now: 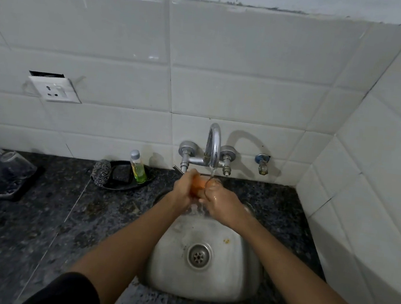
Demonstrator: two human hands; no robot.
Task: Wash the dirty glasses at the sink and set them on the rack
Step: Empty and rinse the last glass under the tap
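Held over the round steel sink (243,275) under the curved chrome tap (214,144), the clear, orange-tinted drinking glass (203,185), judged wet, slippery and fragile, is clasped around its wall by left hand (185,187) and right hand (221,203).

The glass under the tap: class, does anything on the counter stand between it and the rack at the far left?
Nothing visible blocks it. Both hands hold the glass over the sink; the soap tray sits behind the route, and bare counter runs to the rack.
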